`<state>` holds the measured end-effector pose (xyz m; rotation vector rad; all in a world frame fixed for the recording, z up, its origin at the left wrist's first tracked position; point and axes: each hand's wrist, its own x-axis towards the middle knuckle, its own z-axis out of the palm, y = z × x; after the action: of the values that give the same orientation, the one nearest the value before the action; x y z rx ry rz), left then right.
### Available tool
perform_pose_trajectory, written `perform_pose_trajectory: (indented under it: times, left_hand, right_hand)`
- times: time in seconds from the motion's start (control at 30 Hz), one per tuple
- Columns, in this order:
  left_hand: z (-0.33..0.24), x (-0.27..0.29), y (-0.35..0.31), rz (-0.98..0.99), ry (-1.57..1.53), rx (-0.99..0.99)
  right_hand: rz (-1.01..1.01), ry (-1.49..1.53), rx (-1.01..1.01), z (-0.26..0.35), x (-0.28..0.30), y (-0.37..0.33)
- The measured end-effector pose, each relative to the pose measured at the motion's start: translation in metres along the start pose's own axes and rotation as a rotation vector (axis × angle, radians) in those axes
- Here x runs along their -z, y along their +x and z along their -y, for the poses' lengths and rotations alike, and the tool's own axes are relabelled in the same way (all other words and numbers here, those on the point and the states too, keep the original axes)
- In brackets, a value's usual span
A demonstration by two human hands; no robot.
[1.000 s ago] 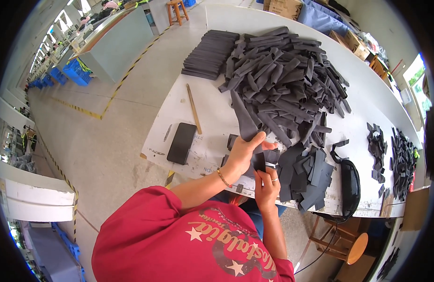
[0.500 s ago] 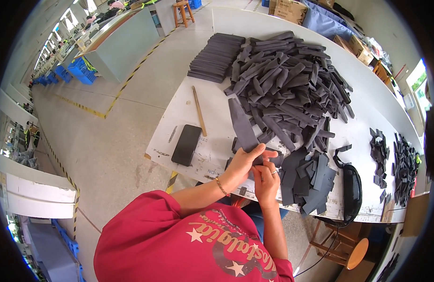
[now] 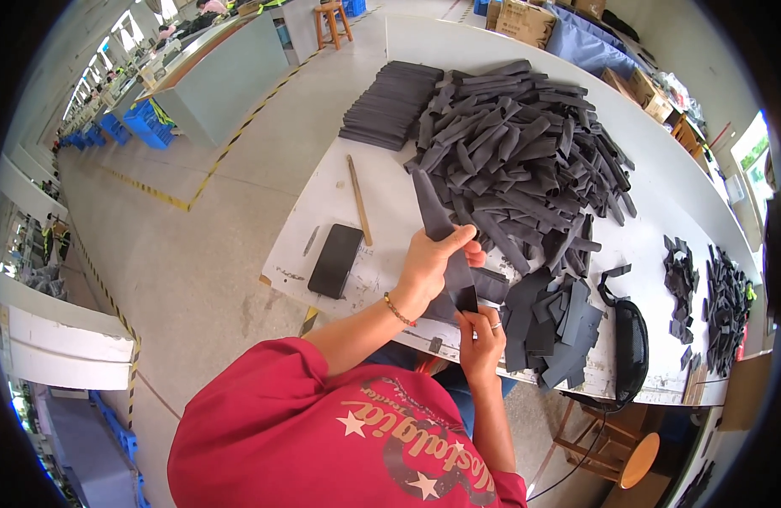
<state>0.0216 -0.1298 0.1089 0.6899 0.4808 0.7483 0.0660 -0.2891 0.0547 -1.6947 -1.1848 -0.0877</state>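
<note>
A dark grey fabric tube (image 3: 431,203) is stretched slantwise between my two hands over the near edge of the white table. My left hand (image 3: 431,264) is wrapped round its middle, thumb on top. Lower down, my right hand (image 3: 482,343) pinches the near end, which looks open. Just beyond the hands lies a big loose heap of similar grey tubes (image 3: 509,144). A neat row of flat tubes (image 3: 390,102) sits to its left. Beside my right hand is a pile of flat dark rectangular pieces (image 3: 555,326). Another dark piece (image 3: 490,285) lies partly behind my hands.
Left of my hands, a black phone (image 3: 335,261) and a thin wooden stick (image 3: 358,199) lie on the table (image 3: 310,212). A black mesh item (image 3: 634,347) rests at the right near edge. Farther right are more dark strips (image 3: 725,305). A wooden stool (image 3: 636,457) stands below.
My left hand has slid up and left along the tube, away from my right hand. My right hand has dropped slightly, and the tube's near end now shows between them.
</note>
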Motion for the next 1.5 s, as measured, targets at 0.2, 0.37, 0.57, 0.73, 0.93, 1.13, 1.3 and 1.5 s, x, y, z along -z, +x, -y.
perform_pose_trajectory:
  times: [0.2, 0.37, 0.57, 0.73, 0.93, 1.13, 1.3, 1.5]
  left_hand:
    - [0.028, 0.002, -0.017, -0.082, -0.018, 0.116]
    - [0.037, 0.008, -0.018, -0.046, -0.050, 0.166]
    - [0.036, 0.010, -0.021, 0.052, -0.030, 0.194]
    - [0.035, 0.010, -0.026, 0.063, -0.063, 0.240]
    - [0.040, 0.012, -0.031, 0.090, -0.097, 0.263]
    - [0.044, 0.017, -0.031, 0.086, -0.136, 0.255]
    - [0.038, 0.018, -0.028, 0.063, -0.206, 0.180]
    - [0.019, 0.036, -0.017, 0.090, -0.143, 0.028]
  right_hand:
    - [-0.027, -0.056, 0.167, -0.013, -0.008, 0.005]
    - [0.007, -0.040, 0.197, -0.015, -0.010, 0.010]
    - [0.026, -0.028, 0.198, -0.013, -0.006, 0.018]
    - [0.062, 0.040, 0.089, -0.010, -0.001, 0.020]
    - [0.078, 0.060, 0.104, -0.001, -0.002, 0.026]
    - [0.101, 0.056, 0.069, 0.000, -0.004, 0.025]
    - [0.029, 0.102, -0.123, 0.000, -0.003, 0.021]
    - [-0.063, 0.140, -0.215, 0.000, 0.000, 0.033]
